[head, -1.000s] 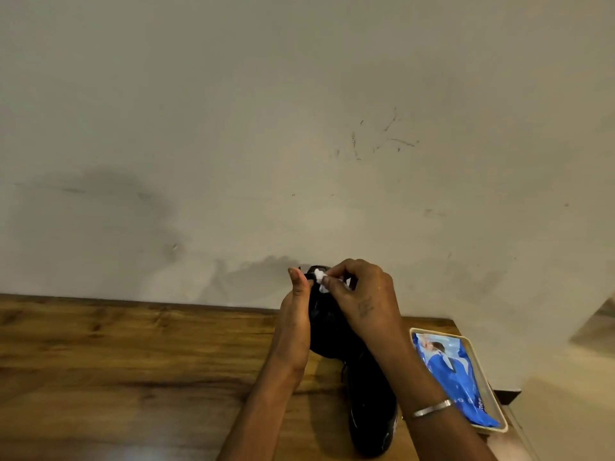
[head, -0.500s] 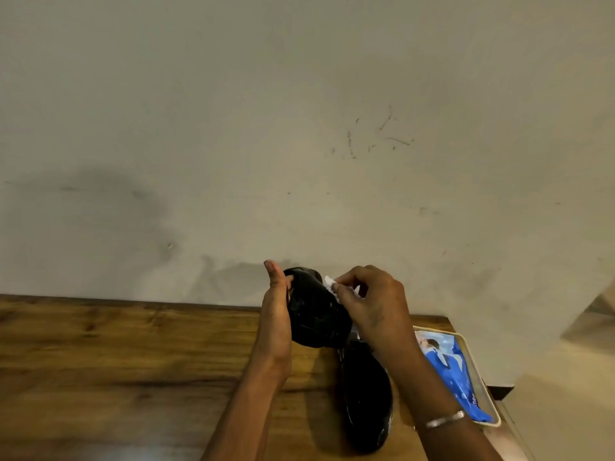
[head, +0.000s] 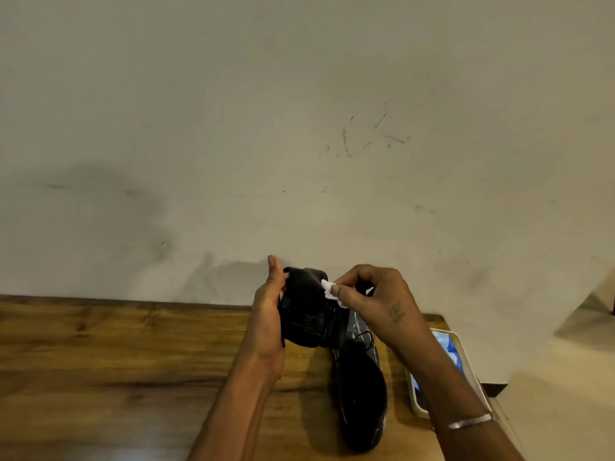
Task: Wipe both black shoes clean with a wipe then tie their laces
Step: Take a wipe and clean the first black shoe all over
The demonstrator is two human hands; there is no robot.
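A wooden table (head: 100, 361) fills the lower part of the view and runs up to a plain pale wall (head: 299, 128) at its far edge; the left half of the tabletop is bare wood. Near the middle, the person's left hand (head: 266, 314) is curled around the left side of a black shoe (head: 309, 314), thumb pointing up along its edge, holding it lifted above the table. Just to the right, the right hand (head: 376, 301) pinches a small crumpled white wipe (head: 331, 291) between thumb and fingertips and presses it against the upper right part of the held shoe. A small dark mark shows on the back of this hand, and a thin silver bangle (head: 471, 420) circles the wrist. Beneath and nearer than the hands, a second black shoe (head: 361, 394) lies on the table, its thin laces (head: 361, 334) loose across the top. At the far right, near the table's right edge, a cream tray (head: 464, 352) holds a blue packet (head: 451, 347), partly hidden behind the right forearm.
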